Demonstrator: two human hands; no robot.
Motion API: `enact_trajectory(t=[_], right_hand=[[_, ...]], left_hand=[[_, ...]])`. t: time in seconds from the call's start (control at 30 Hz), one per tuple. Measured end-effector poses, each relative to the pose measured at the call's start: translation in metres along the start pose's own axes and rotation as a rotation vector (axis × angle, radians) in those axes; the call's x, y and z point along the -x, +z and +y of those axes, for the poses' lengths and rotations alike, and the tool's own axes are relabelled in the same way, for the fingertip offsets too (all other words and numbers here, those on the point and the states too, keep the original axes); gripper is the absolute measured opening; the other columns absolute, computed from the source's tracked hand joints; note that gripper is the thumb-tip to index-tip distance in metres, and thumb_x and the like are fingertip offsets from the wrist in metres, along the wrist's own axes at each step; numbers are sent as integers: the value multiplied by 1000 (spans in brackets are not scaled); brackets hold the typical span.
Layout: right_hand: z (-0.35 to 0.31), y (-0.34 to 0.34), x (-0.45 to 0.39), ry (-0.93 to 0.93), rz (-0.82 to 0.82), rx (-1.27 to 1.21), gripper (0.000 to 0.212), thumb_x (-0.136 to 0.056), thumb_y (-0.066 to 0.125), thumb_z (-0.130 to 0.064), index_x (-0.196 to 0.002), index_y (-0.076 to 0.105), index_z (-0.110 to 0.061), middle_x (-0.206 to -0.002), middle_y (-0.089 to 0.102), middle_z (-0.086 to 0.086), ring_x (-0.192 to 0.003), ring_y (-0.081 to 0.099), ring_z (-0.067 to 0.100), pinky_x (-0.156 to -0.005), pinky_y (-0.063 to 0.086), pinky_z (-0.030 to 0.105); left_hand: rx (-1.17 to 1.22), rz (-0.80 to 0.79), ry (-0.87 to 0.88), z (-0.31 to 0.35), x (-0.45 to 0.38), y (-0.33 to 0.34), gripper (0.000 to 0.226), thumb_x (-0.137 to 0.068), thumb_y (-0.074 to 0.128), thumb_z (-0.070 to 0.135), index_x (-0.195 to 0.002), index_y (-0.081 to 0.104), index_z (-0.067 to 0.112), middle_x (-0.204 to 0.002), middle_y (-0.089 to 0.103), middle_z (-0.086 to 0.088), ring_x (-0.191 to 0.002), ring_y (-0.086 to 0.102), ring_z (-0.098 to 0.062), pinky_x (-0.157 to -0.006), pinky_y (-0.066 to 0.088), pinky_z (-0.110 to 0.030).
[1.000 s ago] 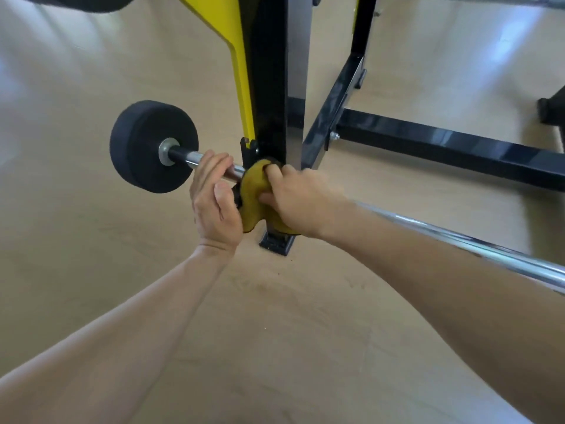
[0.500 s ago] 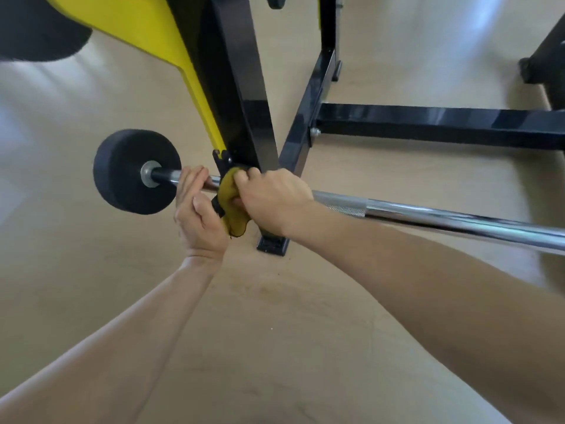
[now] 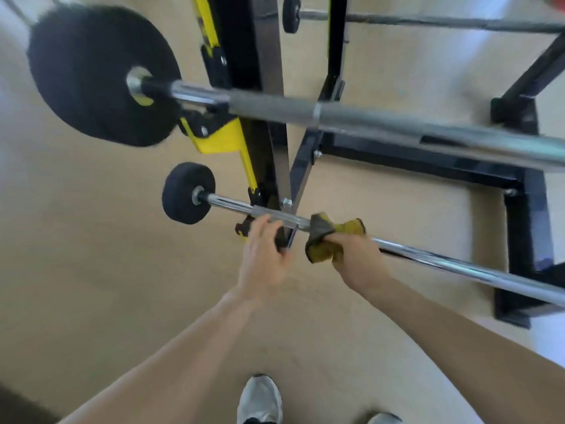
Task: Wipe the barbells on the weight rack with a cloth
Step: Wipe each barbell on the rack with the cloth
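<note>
**A:** Where's the cloth just now?

**B:** The cloth (image 3: 331,238) is wrapped around the lower barbell (image 3: 458,264), just to the right of the rack's upright post (image 3: 269,123). It's yellow with a darker patch facing the post. The right hand (image 3: 356,252) grips it, fingers curled round cloth and bar together.

**A:** And the other hand?

**B:** The left hand (image 3: 264,258) is at the bar just left of the cloth, near where the bar sits in its black hook (image 3: 244,229). Its fingers look loosely bent over the bar, but the picture is blurred there, so I cannot tell whether it really grips or only rests.

**A:** So which step is this?

**B:** I'd judge it's the wiping of the lowest bar, with the long shiny stretch to the right not yet covered. The short end by the small black weight (image 3: 188,192) lies on the far side of the post.

**A:** What does the next move call for?

**B:** Likely sliding the cloth rightward along the bar with a firm, even squeeze, while the left hand steadies the bar so it doesn't roll in its hooks. The reach gets long out there, so a step sideways may be needed.

**A:** Anything else waiting?

**B:** A thicker barbell (image 3: 397,123) with a big black weight (image 3: 101,75) sits higher on the rack, and another thin bar (image 3: 443,21) at the back. A shoe (image 3: 260,399) shows on the tan floor (image 3: 91,240) below.
</note>
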State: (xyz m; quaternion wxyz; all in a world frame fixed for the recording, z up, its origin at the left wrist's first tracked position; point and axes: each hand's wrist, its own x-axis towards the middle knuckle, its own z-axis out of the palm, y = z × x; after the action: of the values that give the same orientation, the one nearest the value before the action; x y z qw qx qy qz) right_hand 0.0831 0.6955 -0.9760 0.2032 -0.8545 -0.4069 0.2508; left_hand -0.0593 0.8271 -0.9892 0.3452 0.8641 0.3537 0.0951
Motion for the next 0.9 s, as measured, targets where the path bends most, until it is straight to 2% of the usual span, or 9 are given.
enact_trajectory(t=[0.1, 0.23, 0.3, 0.37, 0.5, 0.67, 0.73, 0.8, 0.9], right_hand=[[-41, -54, 39, 146, -153, -90, 31, -88, 60, -10, -111, 72, -27, -98, 71, -1, -91, 65, 21, -76, 45, 26], [-95, -150, 102, 122, -220, -145, 21, -80, 70, -17, -101, 72, -21, -99, 72, 0, -89, 66, 16, -72, 43, 23], [-119, -207, 136, 166, -206, -224, 24, -71, 74, -14, -94, 71, -23, -90, 73, -3, -79, 66, 7, -72, 51, 24], [-139, -263, 171, 253, -257, -251, 34, -67, 83, -17, -96, 67, -25, -88, 72, -6, -75, 64, 3, -73, 54, 24], [-160, -363, 234, 332, -399, -191, 49, -67, 88, -39, -109, 65, -30, -104, 66, -10, -95, 62, 9, -83, 50, 23], [-168, -449, 299, 358, -369, -220, 32, -64, 91, -36, -92, 78, -26, -89, 71, -12, -84, 64, 7, -77, 51, 27], [-169, -462, 324, 374, -301, -276, 20, -68, 89, -31, -81, 77, -24, -74, 69, -4, -72, 61, 6, -75, 54, 36], [-170, -467, 346, 425, -203, -358, 18, -77, 82, -25, -89, 71, -17, -83, 69, 9, -78, 66, 14, -77, 59, 43], [-186, -478, 368, 501, -44, -659, 13, -93, 65, -7, -105, 66, -10, -99, 71, 17, -93, 70, 29, -82, 61, 45]], left_hand=[[107, -303, 85, 71, 30, -38, 68, -80, 62, 12, -146, 45, 16, -147, 39, 3, -139, 39, -17, -117, 28, -19], [-4, -524, 140, 158, 64, -97, 84, -80, 57, 17, -153, 24, 41, -144, 46, 10, -128, 51, -17, -109, 44, -35], [15, -564, 105, 205, 78, -135, 80, -82, 59, 14, -151, 31, 42, -136, 57, 8, -118, 57, -14, -99, 46, -22], [73, -596, 62, 251, 93, -175, 59, -85, 62, 10, -138, 52, 35, -122, 66, 6, -105, 61, -9, -87, 45, -11], [160, -603, 11, 331, 120, -250, 8, -90, 70, 18, -97, 69, 20, -90, 65, 3, -77, 62, -4, -71, 59, -27], [212, -635, -12, 410, 132, -319, 26, -88, 75, 33, -78, 67, 11, -66, 62, 0, -56, 57, -1, -59, 51, -17], [216, -631, -10, 423, 136, -331, 36, -92, 67, 43, -74, 66, 12, -62, 58, 2, -56, 56, -5, -59, 47, -19], [241, -606, -61, 432, 141, -338, 51, -97, 54, 50, -73, 65, 7, -68, 64, -6, -65, 63, -17, -68, 53, -29], [386, -547, -101, 450, 144, -348, 43, -104, 46, 39, -75, 66, 13, -93, 75, -8, -92, 71, -19, -97, 55, -43]])
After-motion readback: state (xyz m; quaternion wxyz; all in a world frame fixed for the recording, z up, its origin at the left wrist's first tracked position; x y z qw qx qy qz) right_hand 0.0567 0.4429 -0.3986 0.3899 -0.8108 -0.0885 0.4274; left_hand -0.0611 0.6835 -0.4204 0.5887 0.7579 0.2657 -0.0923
